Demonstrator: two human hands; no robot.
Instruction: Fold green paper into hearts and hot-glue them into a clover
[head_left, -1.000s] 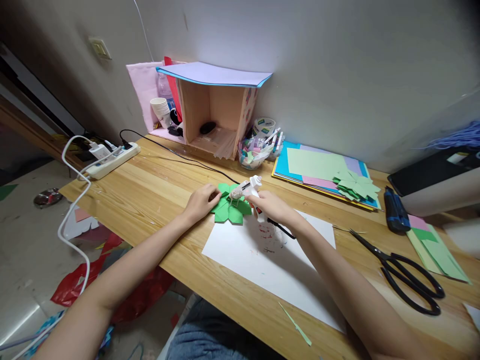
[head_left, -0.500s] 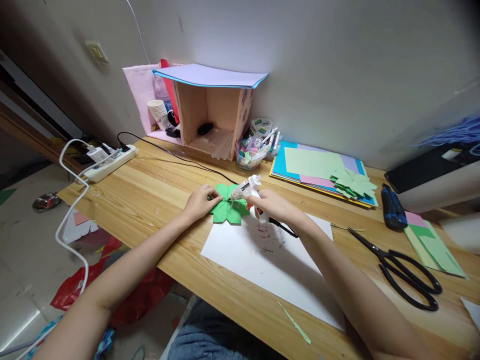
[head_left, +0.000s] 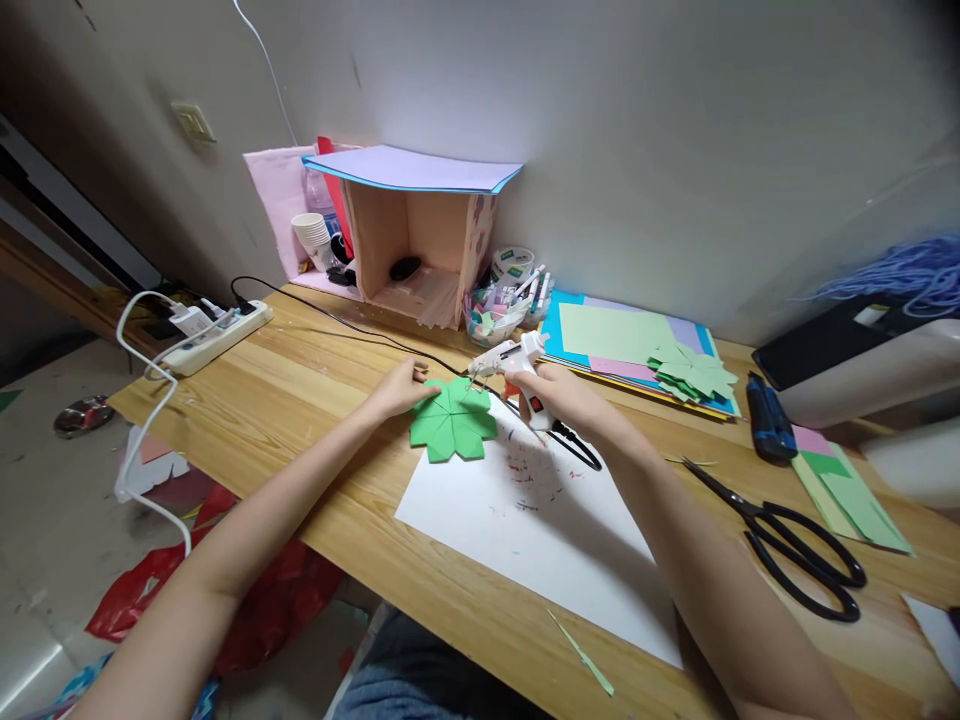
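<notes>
A folded green paper rosette (head_left: 452, 427) lies on the wooden desk (head_left: 315, 400), overlapping the far corner of a white sheet (head_left: 525, 520). My left hand (head_left: 397, 387) rests its fingertips on the rosette's upper left edge, fingers pressed down flat. My right hand (head_left: 559, 392) is wrapped round the grip of a white hot glue gun (head_left: 517, 362). The gun's nozzle points left and hovers just above the rosette's far edge. Its black cord (head_left: 352, 322) runs back to a power strip (head_left: 217, 328).
Black scissors (head_left: 795, 535) lie at the right. A stack of coloured paper (head_left: 622, 340) with green folded pieces (head_left: 694, 373) sits behind. A small open wooden box (head_left: 416, 245), a cup of pens (head_left: 502, 310), a blue utility knife (head_left: 765, 428) and green sheets (head_left: 847, 490) stand around.
The glue gun has lifted up and back off the rosette's middle, which now shows fully. My left hand stays on its edge. The view has shifted slightly.
</notes>
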